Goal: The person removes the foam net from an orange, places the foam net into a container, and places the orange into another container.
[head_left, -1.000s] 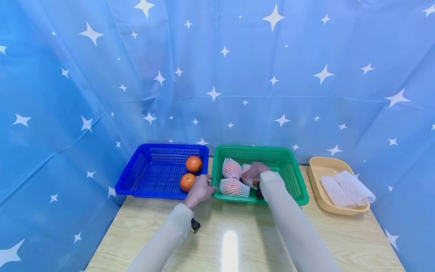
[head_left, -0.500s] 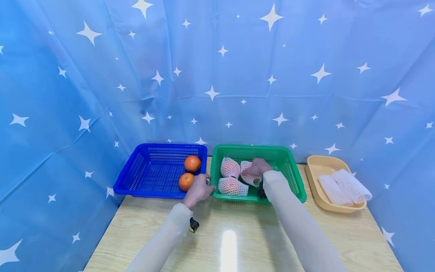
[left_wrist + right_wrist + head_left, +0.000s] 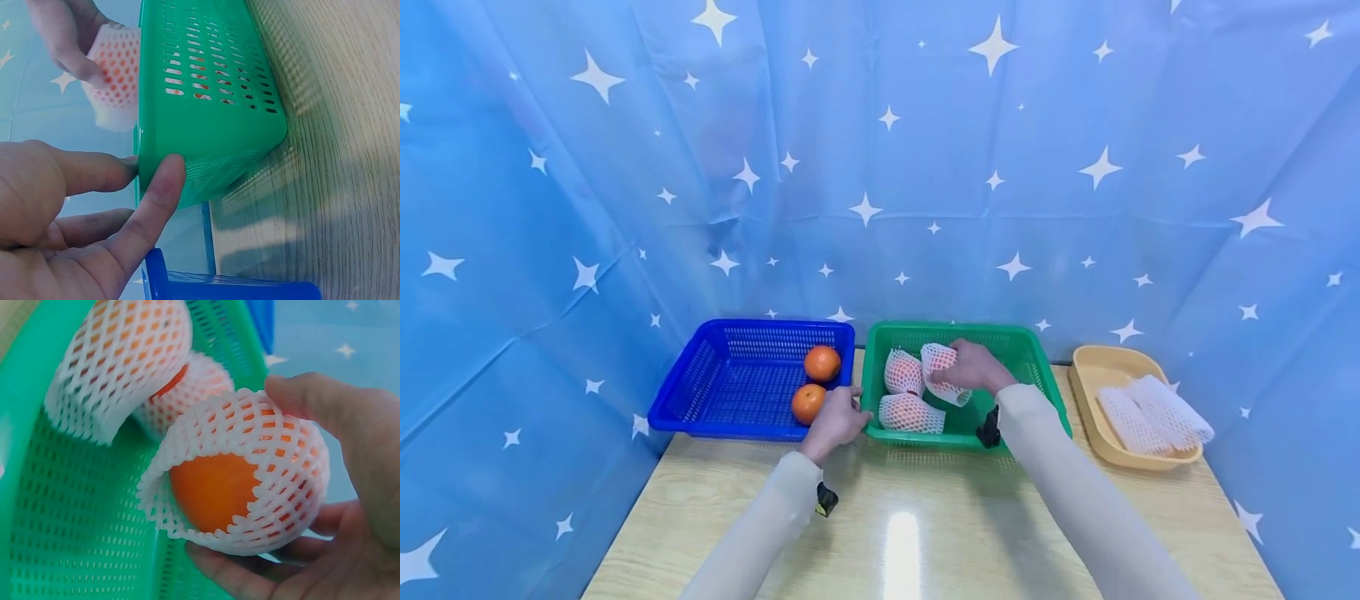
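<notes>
My right hand (image 3: 976, 367) holds an orange in a white foam net (image 3: 244, 478), fingers and thumb curled round it. The net gapes at one end and bare orange peel shows there. It is raised inside the green basket (image 3: 1052, 400), above two more netted oranges (image 3: 912, 413) at the basket's left end. With my left hand (image 3: 837, 421) I pinch the green basket's near left corner. In the left wrist view, the thumb (image 3: 164, 187) lies on the outer wall and the index finger reaches the rim.
Left of the green basket stands a blue basket (image 3: 737, 429) with two bare oranges (image 3: 822, 363) at its right side. A yellow tray (image 3: 1097, 358) with white foam nets (image 3: 1168, 408) is at the right. A starry blue curtain (image 3: 880, 167) hangs behind the wooden table (image 3: 850, 533).
My right hand has lifted the netted orange up from the green basket's floor, and it has turned a little. The left hand stays at the basket's corner.
</notes>
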Tool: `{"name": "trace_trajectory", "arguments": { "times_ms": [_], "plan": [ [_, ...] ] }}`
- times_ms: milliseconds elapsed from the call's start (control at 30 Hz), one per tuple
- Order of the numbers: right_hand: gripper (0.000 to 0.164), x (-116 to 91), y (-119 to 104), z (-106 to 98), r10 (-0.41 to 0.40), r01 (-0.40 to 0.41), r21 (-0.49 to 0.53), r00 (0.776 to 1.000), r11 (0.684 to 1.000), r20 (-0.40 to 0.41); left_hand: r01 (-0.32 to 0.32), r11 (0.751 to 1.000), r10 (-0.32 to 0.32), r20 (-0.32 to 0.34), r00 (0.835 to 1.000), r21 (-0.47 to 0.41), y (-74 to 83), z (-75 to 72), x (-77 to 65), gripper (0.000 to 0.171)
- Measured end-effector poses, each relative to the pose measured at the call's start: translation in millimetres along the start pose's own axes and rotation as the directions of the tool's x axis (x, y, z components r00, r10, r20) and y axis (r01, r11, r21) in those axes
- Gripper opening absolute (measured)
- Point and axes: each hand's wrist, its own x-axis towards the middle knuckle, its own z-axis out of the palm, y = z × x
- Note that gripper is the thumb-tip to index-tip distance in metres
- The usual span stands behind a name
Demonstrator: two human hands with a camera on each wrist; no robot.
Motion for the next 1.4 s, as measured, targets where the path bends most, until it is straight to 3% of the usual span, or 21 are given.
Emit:
{"name": "trace_trajectory", "arguments": {
  "times_ms": [433, 700, 933, 1133, 1200, 1300, 1400],
  "plan": [
    [0.08, -52, 2, -7, -0.112, 0.131, 0.217, 0.989, 0.968, -0.094, -0.028, 0.996, 0.03, 0.025, 0.999, -0.087, -2.5, 5.1, 0.6, 0.055],
    [0.086, -84, 9, 13, -0.146, 0.184, 0.276, 0.978, 0.944, -0.151, -0.034, 0.994, 0.034, 0.004, 0.999, -0.102, -5.9, 1.7, 0.3, 0.054],
    [0.087, -109, 17, 45, -0.157, 0.223, 0.355, 0.966, 0.908, -0.205, -0.05, 0.998, 0.049, -0.033, 0.998, -0.033, -9.4, -0.6, -5.9, 0.055],
    [0.086, -126, 23, 66, -0.179, 0.264, 0.447, 0.958, 0.855, -0.223, -0.082, 0.992, 0.097, -0.158, 0.983, 0.096, -0.7, -5.4, -26.1, 0.059],
    [0.085, -132, 24, 71, -0.182, 0.27, 0.472, 0.958, 0.839, -0.223, -0.109, 0.988, 0.128, -0.185, 0.974, 0.109, 1.5, -4.9, -34.9, 0.062],
    [0.084, -141, 26, 79, -0.168, 0.258, 0.505, 0.961, 0.823, -0.218, -0.21, 0.975, 0.219, -0.186, 0.958, 0.068, -0.9, 0.1, -48.6, 0.063],
    [0.083, -149, 29, 90, -0.151, 0.25, 0.533, 0.963, 0.808, -0.222, -0.348, 0.937, 0.341, -0.161, 0.926, -0.022, -8.6, 10.0, -64.4, 0.063]
  ]
}}
